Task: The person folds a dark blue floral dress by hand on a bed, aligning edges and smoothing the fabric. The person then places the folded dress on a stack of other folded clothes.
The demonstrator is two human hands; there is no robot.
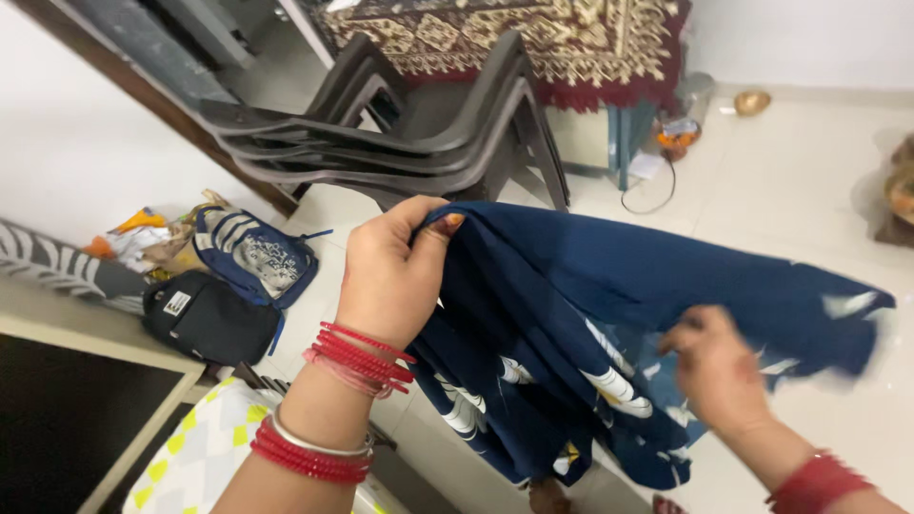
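Navy cloth [609, 314] with white and yellow print, 1 piece, hangs in folds between 2 hands over pale tiled floor [809, 190], which lies open beyond the right hand. Beyond the left hand stand stacked grey plastic chairs [419, 133], about 4. Left of it lie 2 bags [228, 286], contents unseen. Left hand [390, 281] pinches the cloth's top edge; right hand [714, 371], blurred, grips its lower folds.
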